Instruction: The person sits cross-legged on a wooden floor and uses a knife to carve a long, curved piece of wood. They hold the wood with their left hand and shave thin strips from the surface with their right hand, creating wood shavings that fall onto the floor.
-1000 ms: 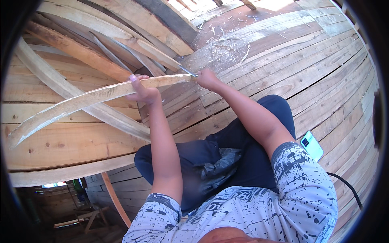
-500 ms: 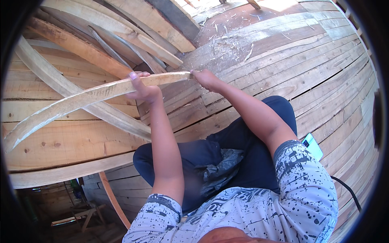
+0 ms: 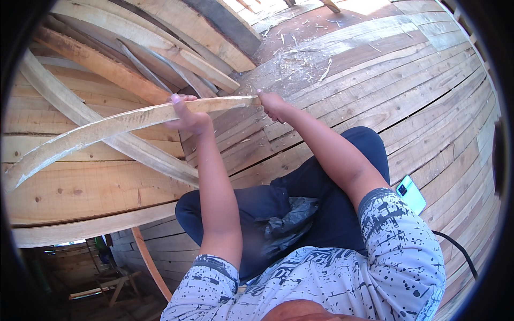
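Observation:
A long, curved wooden strip is held up in front of me, bending down toward the far left. My left hand is closed around it near its right part, thumb on the near face and fingers mostly hidden behind. At the strip's narrow right end is my right hand, its fingers curled and its thumb up against the tip. The exact contact of those fingers is partly hidden. I sit cross-legged, with a dark crumpled plastic sheet or bag in my lap.
Several boards and beams lean at the upper left. Another curved beam crosses behind the strip. Wood shavings litter the plank floor. A light blue phone and a black cable lie at my right. Below left is a dark opening.
My right hand has shifted slightly right at the strip's end, its thumb now raised. The strip's far-left end sits a little higher. My left hand keeps nearly the same place.

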`<action>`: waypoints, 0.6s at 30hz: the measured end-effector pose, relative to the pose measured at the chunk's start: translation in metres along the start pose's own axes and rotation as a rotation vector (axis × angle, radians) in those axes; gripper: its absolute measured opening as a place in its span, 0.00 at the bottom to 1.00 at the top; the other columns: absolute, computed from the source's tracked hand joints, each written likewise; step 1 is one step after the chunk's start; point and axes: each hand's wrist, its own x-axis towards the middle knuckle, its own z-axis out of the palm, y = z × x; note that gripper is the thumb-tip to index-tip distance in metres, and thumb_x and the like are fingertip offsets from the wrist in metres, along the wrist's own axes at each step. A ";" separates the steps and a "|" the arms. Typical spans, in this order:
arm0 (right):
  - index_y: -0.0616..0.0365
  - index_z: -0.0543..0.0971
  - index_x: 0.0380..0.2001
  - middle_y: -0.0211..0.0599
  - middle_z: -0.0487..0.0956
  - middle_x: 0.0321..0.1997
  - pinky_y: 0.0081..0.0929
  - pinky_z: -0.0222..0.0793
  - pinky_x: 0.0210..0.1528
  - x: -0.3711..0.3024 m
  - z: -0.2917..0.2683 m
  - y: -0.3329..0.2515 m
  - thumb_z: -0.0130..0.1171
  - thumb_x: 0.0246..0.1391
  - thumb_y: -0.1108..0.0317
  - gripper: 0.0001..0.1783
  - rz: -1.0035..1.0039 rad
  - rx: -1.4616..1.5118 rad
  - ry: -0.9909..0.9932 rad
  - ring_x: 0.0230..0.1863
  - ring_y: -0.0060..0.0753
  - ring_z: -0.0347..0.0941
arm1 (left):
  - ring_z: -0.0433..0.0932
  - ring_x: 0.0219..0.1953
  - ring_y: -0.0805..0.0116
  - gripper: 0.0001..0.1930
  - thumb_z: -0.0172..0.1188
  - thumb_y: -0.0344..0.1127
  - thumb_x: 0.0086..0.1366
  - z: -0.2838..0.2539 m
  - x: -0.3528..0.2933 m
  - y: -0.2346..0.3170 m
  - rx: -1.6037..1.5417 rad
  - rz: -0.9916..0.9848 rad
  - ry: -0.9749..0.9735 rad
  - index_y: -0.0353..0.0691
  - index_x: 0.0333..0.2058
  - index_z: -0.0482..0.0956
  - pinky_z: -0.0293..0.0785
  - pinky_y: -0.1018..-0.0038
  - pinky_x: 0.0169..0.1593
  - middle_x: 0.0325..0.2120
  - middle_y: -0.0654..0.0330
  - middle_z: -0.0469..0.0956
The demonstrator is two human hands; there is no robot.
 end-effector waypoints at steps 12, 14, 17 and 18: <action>0.75 0.81 0.39 0.69 0.80 0.41 0.52 0.72 0.53 -0.024 0.019 0.001 0.44 0.64 0.43 0.37 -0.444 -0.763 0.273 0.47 0.67 0.78 | 0.69 0.19 0.69 0.18 0.60 0.44 0.61 -0.010 0.002 -0.002 0.003 0.004 0.031 0.36 0.23 0.68 0.69 0.74 0.25 0.16 0.60 0.68; 0.75 0.81 0.40 0.69 0.80 0.41 0.51 0.72 0.54 -0.018 0.017 0.002 0.44 0.63 0.42 0.38 -0.445 -0.743 0.283 0.48 0.67 0.78 | 0.70 0.20 0.68 0.19 0.61 0.45 0.61 -0.010 0.002 -0.003 -0.016 -0.018 0.019 0.34 0.27 0.67 0.70 0.73 0.25 0.18 0.59 0.68; 0.76 0.80 0.32 0.62 0.81 0.29 0.49 0.74 0.40 -0.010 0.015 0.006 0.46 0.62 0.41 0.39 -0.450 -0.589 0.267 0.33 0.60 0.81 | 0.71 0.23 0.67 0.23 0.64 0.47 0.61 -0.013 0.003 -0.006 -0.031 -0.062 -0.016 0.31 0.34 0.67 0.71 0.72 0.27 0.22 0.58 0.69; 0.75 0.80 0.30 0.58 0.80 0.26 0.48 0.73 0.35 -0.007 0.013 0.006 0.46 0.62 0.41 0.38 -0.421 -0.542 0.246 0.29 0.55 0.79 | 0.71 0.23 0.67 0.23 0.64 0.47 0.61 -0.012 0.002 -0.006 -0.028 -0.062 -0.015 0.31 0.34 0.67 0.72 0.72 0.27 0.22 0.58 0.69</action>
